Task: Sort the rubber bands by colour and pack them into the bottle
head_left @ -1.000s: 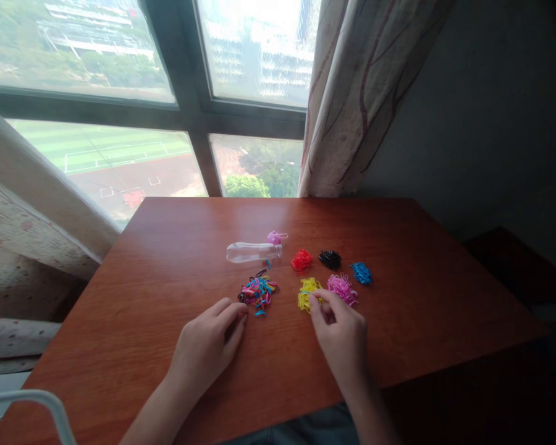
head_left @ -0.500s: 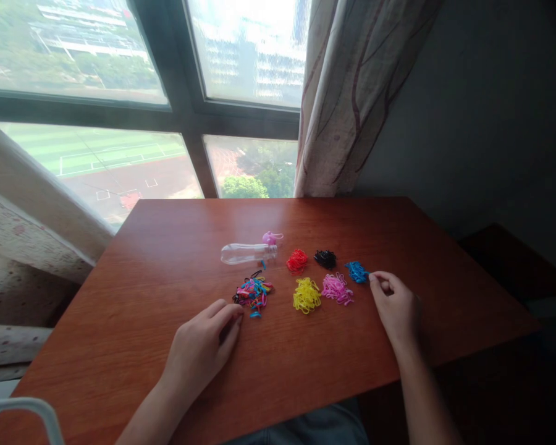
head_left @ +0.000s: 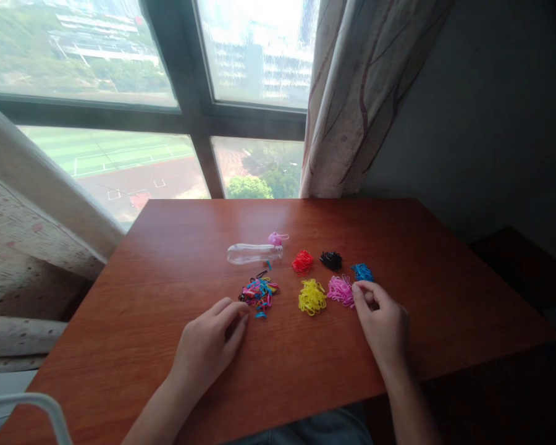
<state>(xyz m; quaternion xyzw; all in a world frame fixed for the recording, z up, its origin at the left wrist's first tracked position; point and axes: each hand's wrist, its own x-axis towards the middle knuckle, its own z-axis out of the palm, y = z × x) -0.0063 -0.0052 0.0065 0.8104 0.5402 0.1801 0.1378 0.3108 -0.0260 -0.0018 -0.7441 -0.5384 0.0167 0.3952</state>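
Small rubber bands lie in heaps on a red-brown table (head_left: 176, 259): a mixed-colour heap (head_left: 258, 292), a yellow heap (head_left: 312, 296), a pink heap (head_left: 340, 290), a red heap (head_left: 302, 261), a black heap (head_left: 330, 260) and a blue heap (head_left: 362, 271). My left hand (head_left: 208, 346) rests on the table just below the mixed heap, fingers loosely curled and holding nothing. My right hand (head_left: 380, 321) sits beside the pink and blue heaps, thumb and fingers pinched together; whether a band is between them I cannot make out.
A clear plastic bottle (head_left: 252, 253) lies on its side behind the heaps, with its pink cap (head_left: 275, 238) loose beside the neck. A window and a curtain (head_left: 352, 99) stand behind the table. A white rail (head_left: 32, 405) shows at lower left.
My right hand went from the yellow heap out to the right of the blue heap, then came back left to between the pink and blue heaps. The left hand stayed put.
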